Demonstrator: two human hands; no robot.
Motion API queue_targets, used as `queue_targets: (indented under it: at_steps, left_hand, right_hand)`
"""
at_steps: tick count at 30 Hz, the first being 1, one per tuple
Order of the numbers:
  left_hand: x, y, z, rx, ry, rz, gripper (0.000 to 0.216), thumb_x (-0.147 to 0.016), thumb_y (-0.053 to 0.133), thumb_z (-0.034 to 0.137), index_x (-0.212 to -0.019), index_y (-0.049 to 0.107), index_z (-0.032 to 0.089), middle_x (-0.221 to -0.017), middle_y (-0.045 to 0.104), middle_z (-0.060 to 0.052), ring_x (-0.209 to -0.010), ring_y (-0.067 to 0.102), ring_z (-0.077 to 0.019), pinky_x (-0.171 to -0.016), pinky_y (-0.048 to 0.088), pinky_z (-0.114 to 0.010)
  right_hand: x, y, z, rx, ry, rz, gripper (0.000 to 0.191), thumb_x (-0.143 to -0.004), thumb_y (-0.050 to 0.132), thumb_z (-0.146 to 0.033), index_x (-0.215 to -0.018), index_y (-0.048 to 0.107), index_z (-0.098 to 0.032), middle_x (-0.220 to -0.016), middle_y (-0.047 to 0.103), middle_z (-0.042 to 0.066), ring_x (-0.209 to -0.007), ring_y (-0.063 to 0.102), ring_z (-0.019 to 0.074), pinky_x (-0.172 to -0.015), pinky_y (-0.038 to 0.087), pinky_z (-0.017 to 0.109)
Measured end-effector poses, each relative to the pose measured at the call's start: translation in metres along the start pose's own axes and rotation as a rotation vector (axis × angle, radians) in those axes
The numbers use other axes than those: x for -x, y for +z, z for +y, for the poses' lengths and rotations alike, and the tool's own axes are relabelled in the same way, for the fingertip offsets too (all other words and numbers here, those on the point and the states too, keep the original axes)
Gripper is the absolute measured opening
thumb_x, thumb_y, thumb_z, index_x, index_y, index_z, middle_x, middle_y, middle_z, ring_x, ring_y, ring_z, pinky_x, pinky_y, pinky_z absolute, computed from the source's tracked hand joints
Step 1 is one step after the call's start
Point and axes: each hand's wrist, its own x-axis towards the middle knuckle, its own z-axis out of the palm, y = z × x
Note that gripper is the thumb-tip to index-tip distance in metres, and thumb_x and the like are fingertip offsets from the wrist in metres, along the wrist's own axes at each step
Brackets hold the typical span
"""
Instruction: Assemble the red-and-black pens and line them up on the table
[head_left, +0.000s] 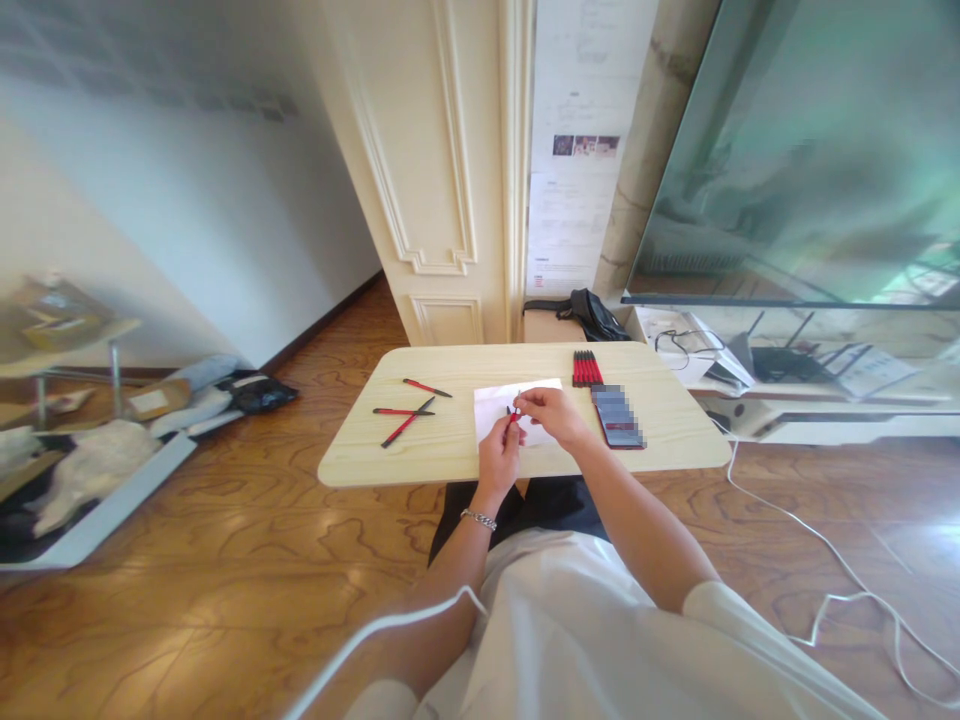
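Observation:
Both my hands meet over a white sheet of paper (495,402) on a small light wooden table (450,450). My left hand (499,455) is closed around a red and black pen (513,413), held upright. My right hand (551,412) pinches the pen's top end with fingertips. Three more red and black pens (409,410) lie loose on the table's left part. A tidy row of several red pens (586,368) lies at the far right, beside a dark phone (617,417).
A black bag (592,312) sits against the cream door behind the table. A low white shelf with a router and cables (780,365) stands to the right, and a white cable (825,560) trails over the wooden floor. Clutter and boxes (97,440) lie at left.

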Motion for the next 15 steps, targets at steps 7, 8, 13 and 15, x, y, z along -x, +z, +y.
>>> queue_targets:
  at_steps: [7, 8, 13, 15]
  left_hand:
    - [0.001, -0.001, 0.003, 0.018, -0.001, 0.011, 0.039, -0.092, 0.042, 0.048, -0.11, 0.059, 0.018, -0.078, 0.064, -0.004, -0.067, 0.06, -0.0136, -0.067, 0.049, -0.026]
    - [0.001, -0.001, 0.003, 0.016, 0.0, 0.012, 0.039, -0.092, 0.042, 0.047, -0.11, 0.059, 0.018, -0.078, 0.064, -0.004, -0.068, 0.061, -0.0137, -0.067, 0.049, -0.026]
    - [0.001, -0.002, 0.004, -0.002, 0.014, 0.018, 0.04, -0.092, 0.041, 0.047, -0.112, 0.059, 0.018, -0.078, 0.065, -0.005, -0.068, 0.061, -0.0148, -0.068, 0.05, -0.027]
    - [0.001, -0.002, 0.004, -0.004, 0.01, 0.02, 0.04, -0.092, 0.042, 0.048, -0.111, 0.06, 0.018, -0.077, 0.065, -0.005, -0.068, 0.061, -0.0151, -0.068, 0.05, -0.028]
  right_hand:
    - [-0.023, -0.006, 0.024, 0.37, 0.037, 0.02, 0.018, -0.074, 0.061, -0.029, -0.08, 0.072, -0.015, -0.071, 0.068, 0.003, -0.066, 0.057, 0.0139, -0.062, 0.042, 0.024]
    - [-0.027, -0.004, 0.027, 0.47, 0.047, 0.027, 0.016, -0.074, 0.062, -0.028, -0.075, 0.071, -0.016, -0.068, 0.067, 0.003, -0.065, 0.057, 0.0144, -0.062, 0.041, 0.024]
    - [-0.042, 0.011, 0.028, 0.815, 0.165, 0.055, 0.015, -0.069, 0.068, -0.033, -0.068, 0.071, -0.018, -0.07, 0.069, 0.01, -0.068, 0.061, 0.0201, -0.059, 0.039, 0.027]
    - [-0.046, 0.016, 0.025, 0.888, 0.231, 0.04, 0.014, -0.064, 0.072, -0.031, -0.069, 0.071, -0.017, -0.072, 0.069, 0.012, -0.071, 0.063, 0.0227, -0.059, 0.039, 0.028]
